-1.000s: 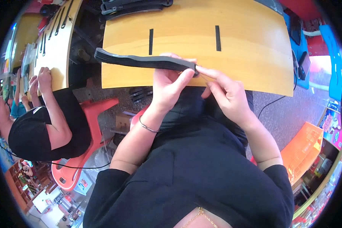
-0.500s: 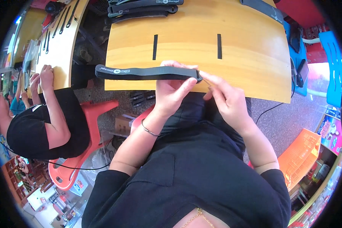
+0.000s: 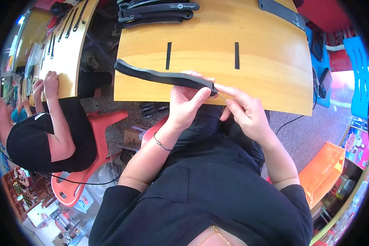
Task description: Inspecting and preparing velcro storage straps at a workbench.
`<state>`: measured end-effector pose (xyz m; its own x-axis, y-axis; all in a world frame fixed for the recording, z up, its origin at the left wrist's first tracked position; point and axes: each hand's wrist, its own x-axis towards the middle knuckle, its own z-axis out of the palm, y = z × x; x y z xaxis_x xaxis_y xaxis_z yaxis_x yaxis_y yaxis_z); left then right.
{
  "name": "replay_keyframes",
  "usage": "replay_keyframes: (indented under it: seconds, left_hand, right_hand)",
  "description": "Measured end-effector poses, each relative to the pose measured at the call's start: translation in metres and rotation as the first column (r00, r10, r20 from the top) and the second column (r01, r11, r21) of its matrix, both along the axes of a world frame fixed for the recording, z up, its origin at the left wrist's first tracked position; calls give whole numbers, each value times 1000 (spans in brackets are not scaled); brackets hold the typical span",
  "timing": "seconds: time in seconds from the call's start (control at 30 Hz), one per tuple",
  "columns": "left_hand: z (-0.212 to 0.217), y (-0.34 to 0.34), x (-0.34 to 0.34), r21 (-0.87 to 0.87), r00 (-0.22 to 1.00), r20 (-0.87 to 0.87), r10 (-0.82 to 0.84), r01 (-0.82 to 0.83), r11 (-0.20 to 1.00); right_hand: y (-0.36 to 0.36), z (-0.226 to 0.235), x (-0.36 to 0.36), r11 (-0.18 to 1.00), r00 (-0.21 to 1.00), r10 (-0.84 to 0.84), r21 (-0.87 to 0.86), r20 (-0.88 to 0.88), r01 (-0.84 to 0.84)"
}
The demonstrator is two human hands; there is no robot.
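My left hand (image 3: 186, 102) is closed round one end of a bundle of black hook-and-loop storage straps (image 3: 151, 76). The bundle's free end reaches leftward over the table and curves upward. My right hand (image 3: 248, 112) is at the gripped end, its index fingertip touching there. Between its thumb and fingers runs a thin, pale strand (image 3: 221, 96) that meets the strap end; whether it is a band or a thin rod is too small to tell. My left fingers partly hide the bundle's underside.
The wooden table (image 3: 274, 88) carries two black strips (image 3: 168, 55). More straps (image 3: 160, 14) are stacked at its far left, and a wide grey strap (image 3: 282, 13) lies far right. A person (image 3: 49, 131) works at another table on the left. An orange basket (image 3: 323, 172) stands right.
The bundle has rolled in my left hand, so its lettered face no longer shows and its free end is raised. My right hand has stayed at the strap end, shifting slightly.
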<state>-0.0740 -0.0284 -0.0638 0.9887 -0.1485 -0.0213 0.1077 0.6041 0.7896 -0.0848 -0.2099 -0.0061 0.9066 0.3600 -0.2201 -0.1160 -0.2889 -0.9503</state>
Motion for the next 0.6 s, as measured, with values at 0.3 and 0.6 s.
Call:
replay_keyframes:
  seconds: [0.3,0.6]
  left_hand:
    - [-2,-2,-3,88,998,60,-4,-1,996]
    - [-4,-2,-3,164,985,172,-1,-28,986]
  right_hand:
    - [9,-16,-6,991,923,-99,-48,371,126]
    - [3,-9,-8,958,894,24,-265,448,107]
